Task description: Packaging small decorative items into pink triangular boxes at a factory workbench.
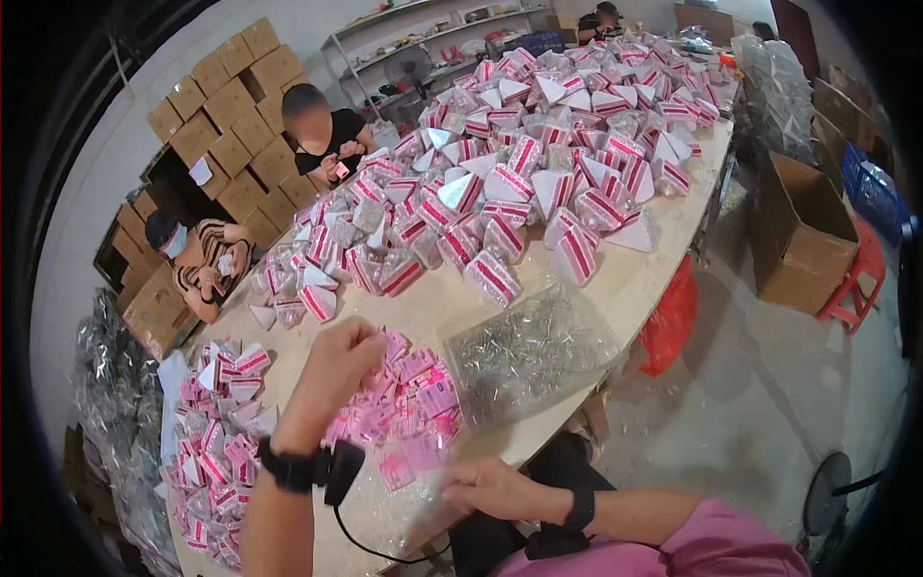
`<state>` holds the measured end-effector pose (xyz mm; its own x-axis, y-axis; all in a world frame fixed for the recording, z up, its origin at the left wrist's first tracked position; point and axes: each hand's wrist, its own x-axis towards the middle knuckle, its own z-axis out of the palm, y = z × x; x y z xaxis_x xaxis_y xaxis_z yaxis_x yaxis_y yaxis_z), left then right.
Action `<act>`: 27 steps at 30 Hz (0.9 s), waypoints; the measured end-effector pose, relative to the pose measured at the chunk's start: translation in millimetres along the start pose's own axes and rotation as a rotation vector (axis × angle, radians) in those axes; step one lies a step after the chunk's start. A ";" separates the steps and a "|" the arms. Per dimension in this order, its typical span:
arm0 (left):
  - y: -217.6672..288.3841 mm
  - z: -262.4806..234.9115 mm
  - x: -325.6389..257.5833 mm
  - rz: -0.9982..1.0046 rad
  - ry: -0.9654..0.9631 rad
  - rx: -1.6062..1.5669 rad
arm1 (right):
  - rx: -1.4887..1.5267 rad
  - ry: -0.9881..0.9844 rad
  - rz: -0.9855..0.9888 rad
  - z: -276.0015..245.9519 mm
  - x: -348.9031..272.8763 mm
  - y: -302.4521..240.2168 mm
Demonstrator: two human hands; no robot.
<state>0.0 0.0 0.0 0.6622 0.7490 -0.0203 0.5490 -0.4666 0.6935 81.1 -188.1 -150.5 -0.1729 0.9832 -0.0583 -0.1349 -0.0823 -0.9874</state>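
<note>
My left hand [338, 354] is above the far left edge of a heap of small pink cards [396, 404]. Its fingers curl inward, and whatever they might hold is hidden behind the hand. Lower down, near the table's front edge, my right hand [500, 489] has its fingers pressed together. A blurred, see-through patch shows at its fingertips; I cannot make out what it is. Just beyond these fingertips lie loose pink cards [421, 454]. To the right of the heap, a clear shallow tray [460, 415] holds many small shiny metal pieces.
A large pile of wedge-shaped pink-and-white packs [519, 183] covers the far table [385, 315]. More packs [216, 452] lie at the left. Two people [327, 144] work along the left side, another at the back. An open cardboard box [803, 231] and red stool [859, 279] stand right.
</note>
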 end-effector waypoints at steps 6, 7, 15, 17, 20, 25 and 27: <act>40.2 57.0 120.2 -0.060 -0.021 0.194 | 0.004 0.087 -0.172 -10.5 12.8 24.2; 43.3 72.2 133.9 -0.083 -0.038 0.180 | 0.028 0.048 -0.153 -15.2 12.4 24.0; 8.8 139.7 207.3 -0.116 -0.009 0.266 | -0.006 -0.019 -0.222 -25.4 -5.2 -5.9; 8.1 147.7 212.8 -0.091 -0.002 0.313 | 0.004 -0.014 -0.220 -28.9 -4.9 -6.7; 7.2 137.4 208.0 -0.159 -0.050 0.293 | -0.004 -0.006 -0.268 -25.4 -4.1 -4.0; 10.9 94.4 180.3 -0.277 -0.076 -0.204 | 0.097 -0.081 0.018 -18.4 5.7 16.7; 12.5 64.8 153.5 -0.223 0.002 -0.437 | 0.095 -0.053 -0.037 -17.7 3.8 15.0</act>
<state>141.6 78.7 -41.1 0.5519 0.8092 -0.2016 0.4113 -0.0538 0.9099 95.7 -182.7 -168.1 -0.2168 0.9761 -0.0116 -0.2335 -0.0634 -0.9703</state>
